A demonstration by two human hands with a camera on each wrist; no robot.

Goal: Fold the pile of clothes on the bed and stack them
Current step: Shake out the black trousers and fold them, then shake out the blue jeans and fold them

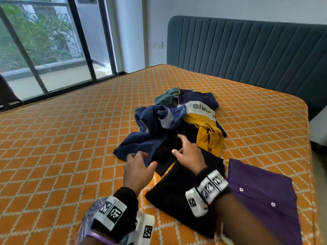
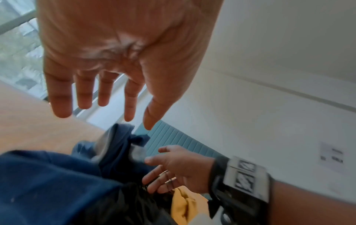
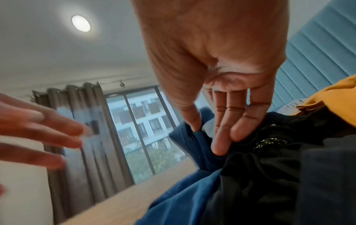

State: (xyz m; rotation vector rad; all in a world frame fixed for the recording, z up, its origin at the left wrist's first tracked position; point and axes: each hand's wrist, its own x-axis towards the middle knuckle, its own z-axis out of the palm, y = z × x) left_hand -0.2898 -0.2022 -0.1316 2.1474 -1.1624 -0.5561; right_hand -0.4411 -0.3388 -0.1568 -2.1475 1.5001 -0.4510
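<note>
A loose pile of clothes (image 1: 177,119) lies mid-bed: a navy garment (image 1: 141,138), a black garment (image 1: 166,152) and a yellow, white and navy shirt (image 1: 207,133). Nearer me lie a folded black garment (image 1: 180,193) and a folded purple shirt (image 1: 261,197), side by side. My left hand (image 1: 145,159) hovers with fingers spread over the navy garment's near edge (image 2: 48,182), holding nothing. My right hand (image 1: 178,144) reaches into the pile. Its straight fingers (image 3: 221,137) touch the black cloth (image 3: 269,167) where it meets the navy cloth.
The orange diamond-patterned mattress (image 1: 70,138) stretches bare to the left and front. A blue-grey padded headboard (image 1: 247,50) stands behind the pile. Glass sliding doors (image 1: 44,50) run along the left. The bed's right edge drops off beside a white unit (image 1: 318,128).
</note>
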